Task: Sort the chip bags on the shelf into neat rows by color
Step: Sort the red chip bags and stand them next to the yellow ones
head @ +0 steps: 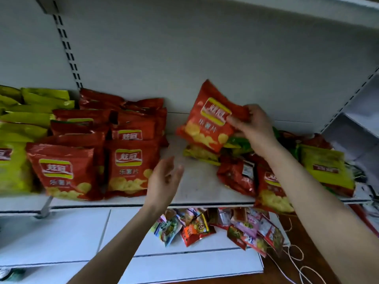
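Far left of the left hand (pixel 164 179): yellow chip bags (pixel 14 165) in rows. Just left of that hand: red chip bags (pixel 127 167) lined up in rows, fronts facing out. Left hand released, fingers straight, holding nothing, over the bare shelf (pixel 196 189). Up and to its right, right hand (pixel 252 128) grasping a red bag (pixel 209 124) by its upper edge, tilted, lifted above the shelf. Under and right of the right hand: mixed pile (pixel 266 171) of red, yellow and green bags, unsorted. Below both hands: small snack packets (pixel 205 226).
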Motion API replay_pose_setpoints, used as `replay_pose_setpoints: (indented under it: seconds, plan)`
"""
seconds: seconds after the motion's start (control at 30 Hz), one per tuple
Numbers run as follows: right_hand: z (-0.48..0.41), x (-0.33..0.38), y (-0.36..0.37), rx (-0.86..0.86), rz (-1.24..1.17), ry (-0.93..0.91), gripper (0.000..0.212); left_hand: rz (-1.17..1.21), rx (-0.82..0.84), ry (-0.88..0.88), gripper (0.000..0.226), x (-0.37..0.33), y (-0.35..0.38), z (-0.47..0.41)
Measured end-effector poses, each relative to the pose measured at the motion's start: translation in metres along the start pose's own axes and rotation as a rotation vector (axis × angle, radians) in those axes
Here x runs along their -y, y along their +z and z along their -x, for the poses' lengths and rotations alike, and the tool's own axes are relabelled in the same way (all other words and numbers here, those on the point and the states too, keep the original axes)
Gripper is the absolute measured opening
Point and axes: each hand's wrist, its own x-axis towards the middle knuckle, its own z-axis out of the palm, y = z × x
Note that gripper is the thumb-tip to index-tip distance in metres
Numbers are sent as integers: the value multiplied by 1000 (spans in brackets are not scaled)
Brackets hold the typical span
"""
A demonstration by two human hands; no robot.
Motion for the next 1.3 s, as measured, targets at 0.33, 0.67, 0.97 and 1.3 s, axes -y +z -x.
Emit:
replay_pose_setpoints:
  seconds: [0.33, 0.67, 0.97, 1.3]
  plan:
    - [-112, -29, 19, 52, 155, -56, 35, -302, 55, -130, 68, 6, 88, -88]
    - [-134, -58, 69, 251, 302, -41, 49, -265, -18, -126, 54, 6, 105, -87]
    - [-140, -82, 83, 362, 411, 30, 51, -256, -65, -94, 43, 4, 122, -88]
    - [-109, -65, -2, 488, 700, -371, 46, -323, -94, -88, 35, 4, 101, -89]
